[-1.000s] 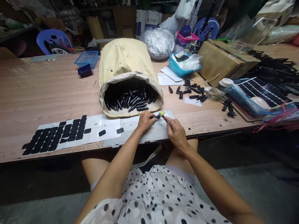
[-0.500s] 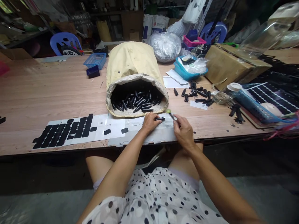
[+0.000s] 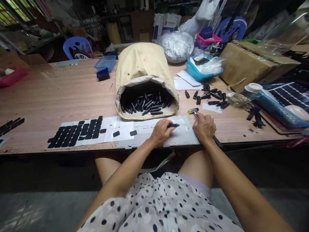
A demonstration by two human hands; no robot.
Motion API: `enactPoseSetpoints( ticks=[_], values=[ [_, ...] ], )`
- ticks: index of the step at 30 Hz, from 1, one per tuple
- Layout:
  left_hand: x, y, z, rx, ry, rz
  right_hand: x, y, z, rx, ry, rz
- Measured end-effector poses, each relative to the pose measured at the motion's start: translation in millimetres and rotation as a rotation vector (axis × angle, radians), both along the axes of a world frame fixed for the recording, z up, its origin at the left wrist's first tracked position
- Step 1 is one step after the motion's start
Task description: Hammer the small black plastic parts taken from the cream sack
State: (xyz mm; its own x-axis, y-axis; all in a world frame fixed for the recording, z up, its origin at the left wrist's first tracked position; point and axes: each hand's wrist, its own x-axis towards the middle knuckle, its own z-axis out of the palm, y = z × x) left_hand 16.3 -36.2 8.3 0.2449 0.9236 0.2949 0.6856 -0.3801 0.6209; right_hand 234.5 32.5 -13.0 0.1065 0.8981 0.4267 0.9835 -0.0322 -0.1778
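Note:
My left hand [image 3: 161, 131] is closed around a small black tube-shaped part [image 3: 173, 125], held low over the white backing sheet [image 3: 180, 134] at the table's near edge. My right hand [image 3: 204, 126] rests closed on the table to its right, gripping a thin tool with a yellow-green tip [image 3: 193, 111] that points away from me. Just behind both hands a cream sack [image 3: 142, 66] lies on its side, its mouth full of several black parts [image 3: 147, 103]. A sheet of black stickers [image 3: 79, 131] lies to the left.
Loose black parts [image 3: 210, 95] lie scattered to the right, beside a blue tray [image 3: 202, 69], a cardboard box [image 3: 248, 62] and a blue basket [image 3: 277, 109]. A small blue basket [image 3: 105, 62] sits at the back. More black strips [image 3: 9, 125] lie at far left.
My right hand has drawn away from the left and come down onto the table with the tool. The left hand has kept the black part. My view has shifted left.

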Motion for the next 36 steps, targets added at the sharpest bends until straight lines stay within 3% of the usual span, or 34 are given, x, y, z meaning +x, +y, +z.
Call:
enactPoseSetpoints(
  ticks=[4,5,7,10,12,15,18,21,23,24,26,29,32,36],
  values=[
    [-13,-84,-23.1,0.050,0.075,-0.481,0,1,-1.6,0.002,-0.023,-0.011],
    [-19,-103,-32.7,0.005,0.109,-0.517,0,1,-1.9,0.000,-0.029,-0.013],
    [-30,-127,-53.5,-0.173,0.153,-0.397,0,2,-2.1,-0.005,-0.039,-0.013],
    [-43,-132,-78.1,-0.488,0.210,-0.022,-1,2,-1.2,-0.017,-0.047,-0.016],
    [-46,-124,-82.2,-0.626,0.262,0.122,-1,1,0.2,-0.023,-0.050,-0.020],
    [-43,-112,-64.2,-0.748,0.329,0.095,-2,0,2.3,-0.028,-0.056,-0.024],
    [-43,-102,-22.1,-0.837,0.307,-0.222,-2,-1,2.4,-0.040,-0.064,-0.032],
    [-52,-77,28.0,-0.951,0.098,-0.587,-2,0,0.1,-0.044,-0.070,-0.032],
    [-61,-46,55.1,-0.956,-0.080,-0.608,-2,0,-1.3,-0.047,-0.071,-0.028],
    [-65,-28,64.6,-0.881,-0.112,-0.532,-3,0,-1.7,-0.050,-0.071,-0.026],
    [-71,12,74.3,-0.564,-0.030,-0.203,-4,-1,-1.4,-0.056,-0.067,-0.025],
    [-72,62,68.9,-0.227,0.226,0.229,-6,-1,1.0,-0.073,-0.062,-0.024],
    [-69,90,54.5,-0.196,0.417,0.350,-9,-2,3.4,-0.089,-0.062,-0.029],
    [-69,95,44.0,-0.209,0.493,0.399,-10,-2,3.6,-0.084,-0.052,-0.029]
  ],
)
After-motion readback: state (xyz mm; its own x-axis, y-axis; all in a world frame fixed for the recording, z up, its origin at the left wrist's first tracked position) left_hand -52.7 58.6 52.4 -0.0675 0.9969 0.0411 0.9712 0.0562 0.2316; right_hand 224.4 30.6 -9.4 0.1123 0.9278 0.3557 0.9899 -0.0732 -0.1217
